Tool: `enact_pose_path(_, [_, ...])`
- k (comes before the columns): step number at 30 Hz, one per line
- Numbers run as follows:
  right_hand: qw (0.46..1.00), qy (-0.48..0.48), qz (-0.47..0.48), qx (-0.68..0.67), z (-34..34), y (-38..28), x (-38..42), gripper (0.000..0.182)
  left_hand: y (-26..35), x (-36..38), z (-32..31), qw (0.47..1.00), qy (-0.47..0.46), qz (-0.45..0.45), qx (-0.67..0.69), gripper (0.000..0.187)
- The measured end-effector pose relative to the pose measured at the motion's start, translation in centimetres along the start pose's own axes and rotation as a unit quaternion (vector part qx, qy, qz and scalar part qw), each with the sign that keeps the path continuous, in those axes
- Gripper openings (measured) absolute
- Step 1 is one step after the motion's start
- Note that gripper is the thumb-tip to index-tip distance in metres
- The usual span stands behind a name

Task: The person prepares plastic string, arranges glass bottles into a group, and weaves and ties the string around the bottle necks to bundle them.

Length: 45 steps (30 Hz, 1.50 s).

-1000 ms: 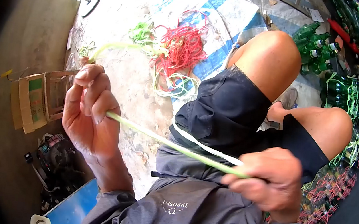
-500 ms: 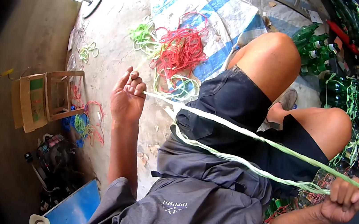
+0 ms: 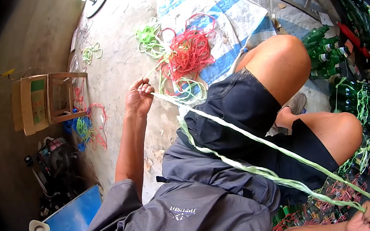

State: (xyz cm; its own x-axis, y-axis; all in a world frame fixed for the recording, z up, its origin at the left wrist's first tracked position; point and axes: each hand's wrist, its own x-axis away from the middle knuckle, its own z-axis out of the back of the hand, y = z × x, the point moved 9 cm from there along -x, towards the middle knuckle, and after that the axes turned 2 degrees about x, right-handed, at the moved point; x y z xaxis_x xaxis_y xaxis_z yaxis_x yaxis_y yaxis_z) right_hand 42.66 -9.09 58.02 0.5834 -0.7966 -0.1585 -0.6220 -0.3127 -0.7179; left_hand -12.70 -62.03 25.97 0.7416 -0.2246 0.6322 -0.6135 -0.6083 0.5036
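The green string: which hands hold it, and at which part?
Both. The left hand pinches the string at one end of the stretched span; the right hand grips the other end.

A bare grey concrete floor (image 3: 120, 75) carries everything. A blue-and-white striped woven plastic sheet (image 3: 235, 11) is spread over its far part. A tangled heap of red plastic string (image 3: 193, 49) is laid across the sheet's near edge, with light-green string loops (image 3: 147, 37) beside it. A small wooden crate (image 3: 60, 98) is set at the floor's left edge.
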Motion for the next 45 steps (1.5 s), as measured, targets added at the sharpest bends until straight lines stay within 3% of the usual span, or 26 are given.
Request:
enact_pose_path(9, [0.998,0.010,0.058,0.026,4.5,-5.5,0.7,0.020,2.3,-2.3,4.5,0.998,0.054,-0.018,-0.024,0.010])
enact_pose_path(14, [0.999,0.002,0.049,0.005,5.2,-5.7,0.4,0.019,2.5,-3.3,6.2,0.999,0.039,0.036,-0.005,0.011])
enact_pose_path(15, [0.997,0.040,0.067,0.025,4.4,-4.7,0.2,0.021,2.4,-3.5,6.6,0.998,0.025,0.055,-0.001,0.011])
enact_pose_path(18, [0.983,0.122,0.100,0.092,0.0,-0.8,-0.1,0.030,3.8,0.4,0.0,0.999,-0.026,-0.003,0.019,0.014])
enact_pose_path(20, [0.997,0.057,0.036,0.041,1.2,-0.4,-0.3,0.021,4.5,2.2,-3.0,0.997,-0.052,-0.055,-0.023,0.015])
enact_pose_path(23, [1.000,0.000,-0.010,0.023,1.1,1.1,-0.7,0.015,4.4,-2.1,3.3,0.996,-0.017,0.064,-0.060,0.012])
enact_pose_path(24, [1.000,0.000,-0.013,0.028,0.9,1.5,-0.7,0.015,5.6,-1.0,2.7,0.991,0.024,-0.006,-0.129,0.013])
enact_pose_path(25, [0.999,0.001,-0.016,0.034,0.6,1.8,-0.7,0.015,6.5,1.5,-1.2,0.987,-0.001,-0.100,-0.127,0.015])
enact_pose_path(27, [0.999,-0.005,-0.006,0.032,-0.3,2.0,-0.6,0.015,6.8,6.4,-8.4,0.977,-0.134,-0.144,-0.080,0.021])
enact_pose_path(29, [1.000,-0.024,-0.009,0.006,-0.8,2.7,-0.7,0.017,6.0,7.5,-10.3,0.975,-0.152,-0.147,-0.063,0.026])
enact_pose_path(33, [1.000,-0.002,-0.016,0.025,-1.3,4.8,-1.0,0.022,4.6,7.6,-10.7,0.979,-0.183,-0.091,-0.006,0.031])
enact_pose_path(35, [0.999,-0.010,-0.030,0.027,-2.6,6.1,-1.1,0.022,4.5,10.7,-15.2,0.949,-0.295,-0.108,-0.015,0.036])
enact_pose_path(37, [0.998,-0.017,-0.035,0.056,-2.9,6.4,-1.2,0.021,4.6,9.7,-15.8,0.949,-0.301,-0.090,-0.007,0.036])
enact_pose_path(38, [0.998,-0.003,-0.031,0.061,-2.7,6.3,-1.3,0.021,4.6,8.5,-14.7,0.964,-0.257,-0.074,0.002,0.036])
enact_pose_path(39, [0.997,0.013,-0.024,0.066,-2.6,5.9,-1.3,0.021,4.2,7.3,-13.7,0.971,-0.231,-0.008,0.068,0.035])
enact_pose_path(41, [0.996,0.019,-0.003,0.083,-2.9,4.3,-1.1,0.020,3.7,7.5,-14.1,0.972,-0.223,-0.017,0.068,0.035])
enact_pose_path(43, [0.990,0.087,0.040,0.107,-1.9,1.6,-0.5,0.021,2.7,7.5,-15.2,0.957,-0.282,-0.008,0.065,0.032])
enact_pose_path(45, [0.988,0.016,0.064,0.137,-1.6,-0.5,-0.1,0.025,2.4,6.5,-15.2,0.958,-0.273,0.007,0.094,0.030])
